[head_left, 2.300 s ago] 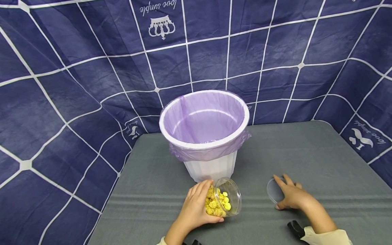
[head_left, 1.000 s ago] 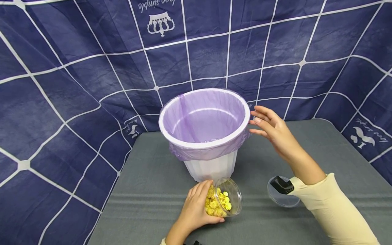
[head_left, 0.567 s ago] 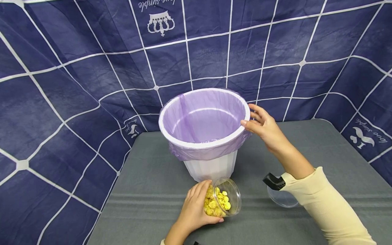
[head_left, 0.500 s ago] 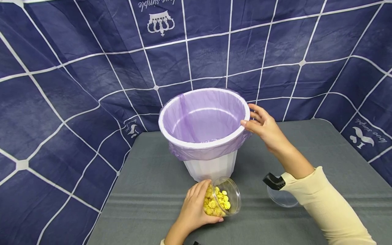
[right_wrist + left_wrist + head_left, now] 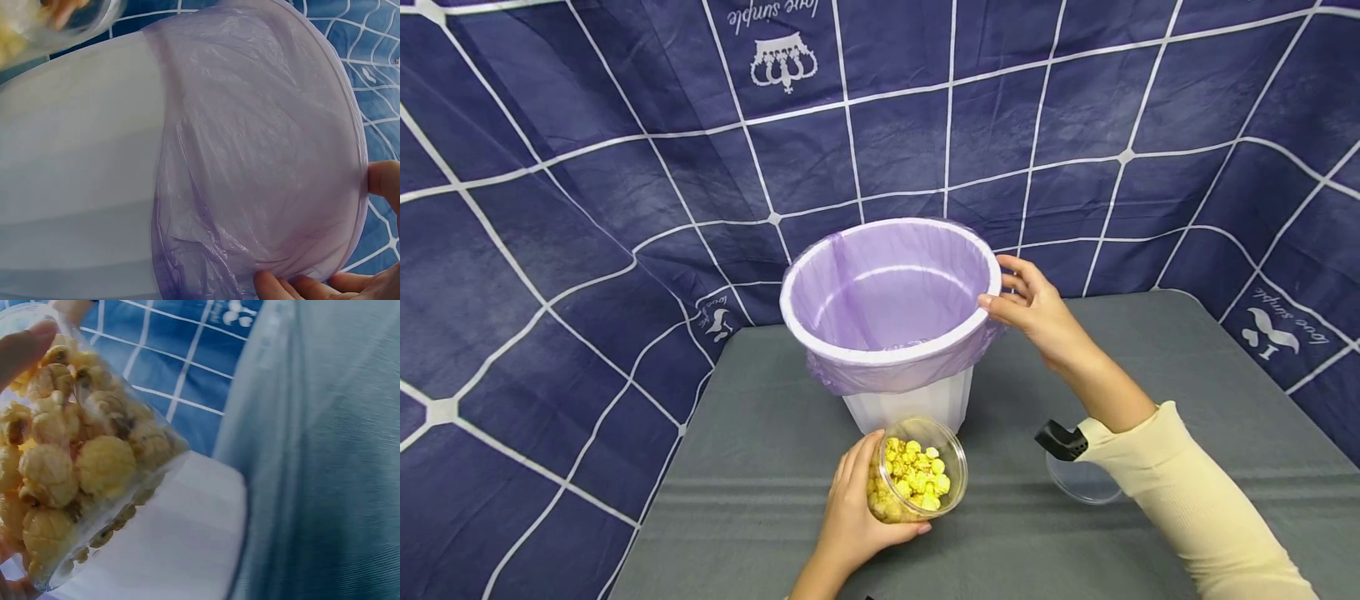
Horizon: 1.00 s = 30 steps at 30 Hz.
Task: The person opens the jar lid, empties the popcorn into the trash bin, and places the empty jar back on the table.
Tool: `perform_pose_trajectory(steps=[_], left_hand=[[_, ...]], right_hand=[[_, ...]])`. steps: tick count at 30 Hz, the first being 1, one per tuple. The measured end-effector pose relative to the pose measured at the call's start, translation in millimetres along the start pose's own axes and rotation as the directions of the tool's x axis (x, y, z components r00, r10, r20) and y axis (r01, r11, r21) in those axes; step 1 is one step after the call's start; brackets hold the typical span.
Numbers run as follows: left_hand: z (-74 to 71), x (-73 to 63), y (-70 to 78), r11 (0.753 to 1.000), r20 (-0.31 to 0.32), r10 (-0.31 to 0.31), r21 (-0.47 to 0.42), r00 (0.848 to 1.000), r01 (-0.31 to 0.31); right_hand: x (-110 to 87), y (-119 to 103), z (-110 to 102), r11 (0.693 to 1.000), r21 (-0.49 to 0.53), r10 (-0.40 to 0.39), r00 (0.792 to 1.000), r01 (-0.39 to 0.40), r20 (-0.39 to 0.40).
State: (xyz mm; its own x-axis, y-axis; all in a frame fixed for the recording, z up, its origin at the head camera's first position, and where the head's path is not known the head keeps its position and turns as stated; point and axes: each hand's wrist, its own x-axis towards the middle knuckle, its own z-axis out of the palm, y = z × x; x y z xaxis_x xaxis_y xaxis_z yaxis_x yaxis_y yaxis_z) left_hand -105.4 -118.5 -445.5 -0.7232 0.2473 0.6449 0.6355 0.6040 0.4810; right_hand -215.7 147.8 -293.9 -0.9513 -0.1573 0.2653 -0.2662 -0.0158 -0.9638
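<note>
My left hand grips a clear plastic jar around its side. The jar is lidless and tilted, its mouth facing up and to the right, with yellow popcorn inside. Large kernels show through its wall in the left wrist view. Behind it stands a white trash bin, lined with a thin purple bag folded over the rim. My right hand holds the bin's right rim, thumb on top and fingers outside. The right wrist view shows these fingers against the bag.
A clear round lid lies on the grey cloth-covered table, partly hidden by the black wrist camera. A blue curtain with white grid lines hangs behind and along both sides.
My right hand has left the lid, risen and taken hold of the bin's rim. My left hand has lifted the jar and turned it more upright, a little to the left.
</note>
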Motion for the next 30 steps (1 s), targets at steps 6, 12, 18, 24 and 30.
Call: perform_pose_trajectory(steps=[6,12,18,24,30], left_hand=[[-29.9,5.9,10.7,0.99,-0.064,-0.088,-0.114,0.994,0.08],[-64.2,25.3,32.5,0.97,-0.202,0.008,-0.237,0.979,-0.057],[-94.7,49.3,58.0,0.908,-0.264,0.032,-0.397,0.964,-0.138],[-109.9,73.3,58.1,0.832,-0.295,0.021,-0.525,0.955,-0.18],[-125.0,106.5,70.1,0.847,-0.328,0.027,-0.494,0.944,-0.195]], right_hand=[[0.7,1,1,1.0,-0.01,0.004,1.0,-0.004,0.0],[0.2,1,0,1.0,-0.011,0.004,1.0,-0.004,0.004],[0.9,-1,1,1.0,-0.014,0.002,1.0,-0.002,0.011],[1.2,-2,1,1.0,-0.017,-0.001,1.0,0.002,0.019],[-0.6,0,-2,1.0,-0.019,0.001,1.0,-0.001,0.02]])
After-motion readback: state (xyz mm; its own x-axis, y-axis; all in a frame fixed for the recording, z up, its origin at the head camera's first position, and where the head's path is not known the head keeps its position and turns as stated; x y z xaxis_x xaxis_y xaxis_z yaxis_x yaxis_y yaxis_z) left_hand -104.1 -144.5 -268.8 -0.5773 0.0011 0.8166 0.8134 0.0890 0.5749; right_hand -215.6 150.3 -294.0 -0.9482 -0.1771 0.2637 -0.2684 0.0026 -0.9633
